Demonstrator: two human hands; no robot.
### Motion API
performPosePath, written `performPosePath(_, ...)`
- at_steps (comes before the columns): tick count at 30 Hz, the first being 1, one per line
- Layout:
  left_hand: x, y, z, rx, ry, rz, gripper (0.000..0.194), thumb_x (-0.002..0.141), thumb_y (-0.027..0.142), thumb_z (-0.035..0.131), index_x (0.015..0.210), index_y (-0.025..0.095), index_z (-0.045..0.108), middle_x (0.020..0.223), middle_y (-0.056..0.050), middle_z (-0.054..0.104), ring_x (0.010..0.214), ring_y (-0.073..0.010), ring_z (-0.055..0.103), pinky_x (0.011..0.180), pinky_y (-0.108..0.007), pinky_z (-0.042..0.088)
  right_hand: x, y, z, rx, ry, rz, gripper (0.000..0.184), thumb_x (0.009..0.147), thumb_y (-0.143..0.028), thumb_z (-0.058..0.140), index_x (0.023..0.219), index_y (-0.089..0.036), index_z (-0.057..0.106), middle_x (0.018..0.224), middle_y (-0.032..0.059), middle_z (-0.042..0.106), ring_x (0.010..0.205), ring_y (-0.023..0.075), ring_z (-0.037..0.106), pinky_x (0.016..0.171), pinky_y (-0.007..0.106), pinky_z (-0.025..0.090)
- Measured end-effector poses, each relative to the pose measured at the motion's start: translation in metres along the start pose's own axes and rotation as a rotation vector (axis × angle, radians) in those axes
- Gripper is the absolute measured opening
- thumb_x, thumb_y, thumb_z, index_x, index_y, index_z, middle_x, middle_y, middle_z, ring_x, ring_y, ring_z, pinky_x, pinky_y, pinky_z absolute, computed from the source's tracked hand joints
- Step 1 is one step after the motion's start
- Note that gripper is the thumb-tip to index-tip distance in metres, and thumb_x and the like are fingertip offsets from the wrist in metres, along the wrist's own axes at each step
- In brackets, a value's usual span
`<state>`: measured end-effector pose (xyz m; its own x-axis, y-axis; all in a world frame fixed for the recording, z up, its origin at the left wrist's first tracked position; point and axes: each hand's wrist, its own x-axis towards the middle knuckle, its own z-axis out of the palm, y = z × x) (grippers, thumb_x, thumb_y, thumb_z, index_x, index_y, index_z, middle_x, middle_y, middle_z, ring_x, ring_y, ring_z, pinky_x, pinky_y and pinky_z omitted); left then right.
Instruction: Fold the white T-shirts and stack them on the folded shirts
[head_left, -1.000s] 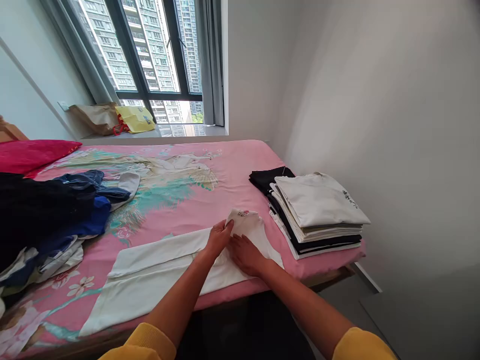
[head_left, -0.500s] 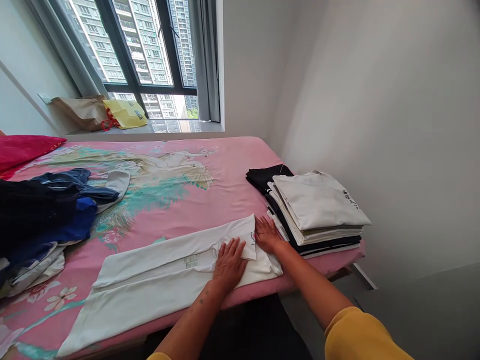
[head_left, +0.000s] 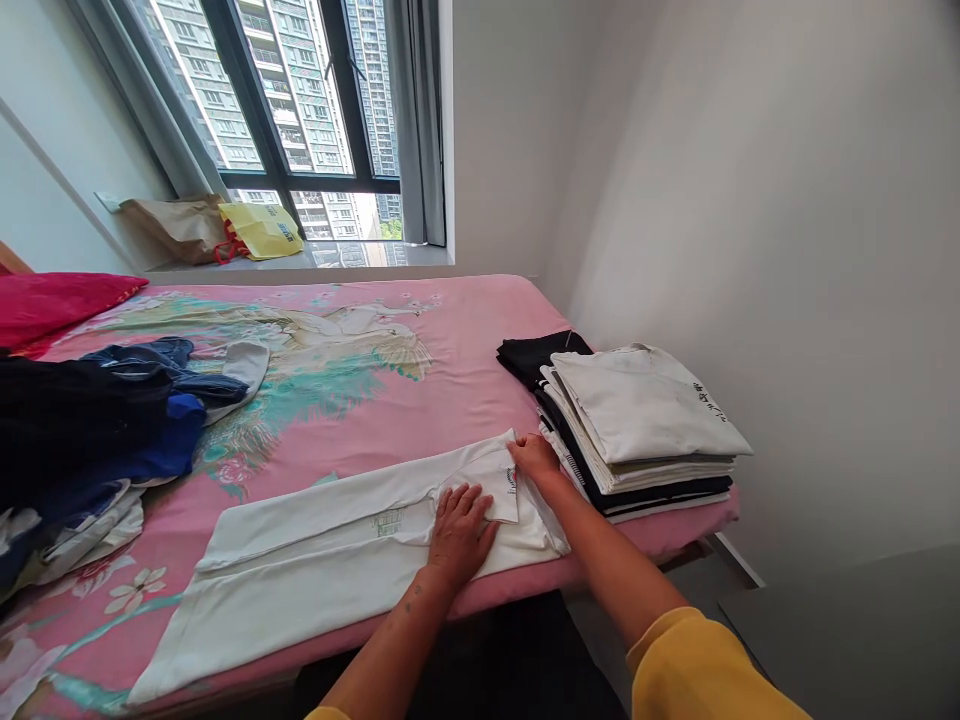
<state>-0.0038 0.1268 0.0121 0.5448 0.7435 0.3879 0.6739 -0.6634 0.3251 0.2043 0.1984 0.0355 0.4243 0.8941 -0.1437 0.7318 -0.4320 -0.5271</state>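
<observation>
A white T-shirt (head_left: pixel 300 570) lies lengthwise along the bed's near edge, folded into a long strip. One sleeve with a small dark print is turned back over its right end, and faint lettering shows near the middle. My left hand (head_left: pixel 459 528) lies flat on the shirt beside that sleeve, fingers stretched out. At the far right corner of the sleeve end, my right hand (head_left: pixel 535 458) pinches the white fabric between thumb and fingers. Just right of it stands a stack of folded clothes (head_left: pixel 649 405), white on top with black and striped layers below.
The bed (head_left: pixel 480 350) has a pink flowered sheet. A heap of dark and blue clothes (head_left: pixel 97 430) lies at left, near a red pillow (head_left: pixel 67 305). Brown (head_left: pixel 180 228) and yellow bags (head_left: pixel 262 230) rest on the windowsill. A wall (head_left: pixel 750 250) rises at right.
My right hand has gone from lying flat beside the shirt's right end to pinching its far corner. My left hand stays flat on the shirt. The view has shifted slightly.
</observation>
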Motion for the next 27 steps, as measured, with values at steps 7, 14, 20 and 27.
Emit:
performPosePath(7,-0.001,0.001,0.000,-0.012,0.019,-0.008,0.035,0.083,0.033,0.051,0.116,0.027,0.058,0.126,-0.007,0.056,0.122,-0.0277,0.044,0.107,-0.051,0.028,0.008,0.001,0.001,-0.014,0.044,0.009,0.044,0.085,-0.049,0.039,0.076,-0.018,0.070,0.084,0.0122,0.070,0.077,0.0213,0.064,0.060,0.026,0.038)
performPosePath(14,-0.003,0.000,0.001,-0.020,0.020,-0.004,0.036,0.083,0.034,0.051,0.118,0.026,0.057,0.128,-0.007,0.055,0.123,-0.0276,0.043,0.109,-0.051,0.027,0.006,-0.007,0.001,0.007,0.155,-0.018,0.031,0.082,-0.039,0.049,0.096,-0.016,0.064,0.095,0.0115,0.067,0.086,0.0223,0.061,0.069,0.028,0.041)
performPosePath(20,-0.007,0.004,-0.002,-0.107,0.055,-0.013,0.046,0.080,0.030,0.052,0.125,0.021,0.049,0.132,-0.010,0.050,0.125,-0.0258,0.042,0.111,-0.050,0.024,-0.030,-0.044,0.015,0.087,0.273,-0.381,0.028,0.089,-0.028,0.036,0.101,-0.017,0.059,0.102,0.0086,0.062,0.099,0.0206,0.053,0.088,0.029,0.038)
performPosePath(27,-0.019,-0.038,-0.045,-0.155,0.165,-0.225,0.026,0.086,0.021,0.039,0.103,0.022,0.059,0.115,-0.007,0.063,0.121,-0.0184,0.048,0.111,-0.044,0.023,-0.064,-0.034,0.058,-0.097,0.129,-0.520,0.038,0.087,-0.023,0.038,0.120,-0.010,0.053,0.127,0.0137,0.051,0.122,0.0238,0.040,0.106,0.036,0.024)
